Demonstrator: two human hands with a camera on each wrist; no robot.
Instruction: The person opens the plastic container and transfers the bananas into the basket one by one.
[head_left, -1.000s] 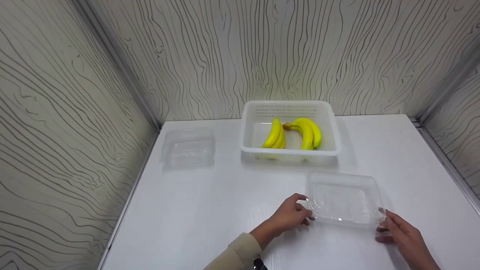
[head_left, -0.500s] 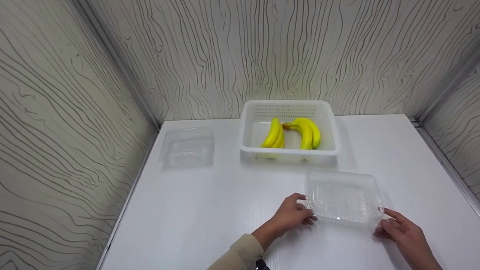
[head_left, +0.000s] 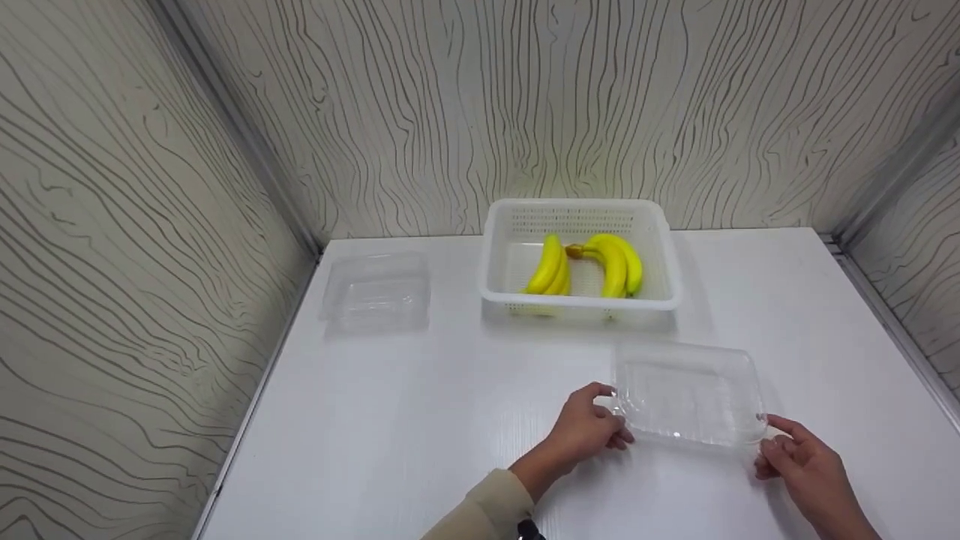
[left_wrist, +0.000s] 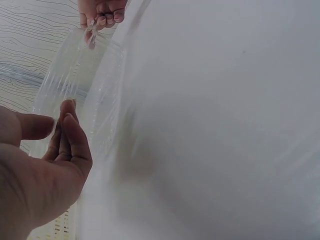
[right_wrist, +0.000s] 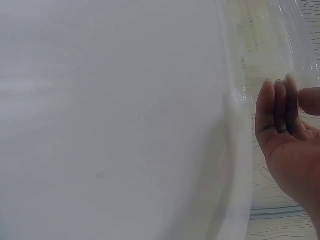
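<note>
A clear plastic container (head_left: 686,397) is at the right front of the white table, one hand at each near corner. In the head view my left hand (head_left: 589,427) pinches its left near corner. Opposite it, my right hand (head_left: 810,465) holds the right near corner, index finger reaching along the edge and thumb below. The left wrist view has the container's transparent wall (left_wrist: 102,95) beyond the thumb and fingers. Seen from the right wrist, the fingers (right_wrist: 281,110) stand close to the container's corner; glare blurs the exact contact.
Behind the container stands a white perforated basket (head_left: 577,303) holding two bunches of yellow bananas (head_left: 616,266). Another clear plastic container (head_left: 377,294) lies at the table's back left. Wood-patterned panels (head_left: 480,112) rise behind the table and on both sides.
My right hand has shifted its fingers on the right corner, the index finger now extended along the edge. The container's near side tilts slightly differently; my left hand has hardly moved.
</note>
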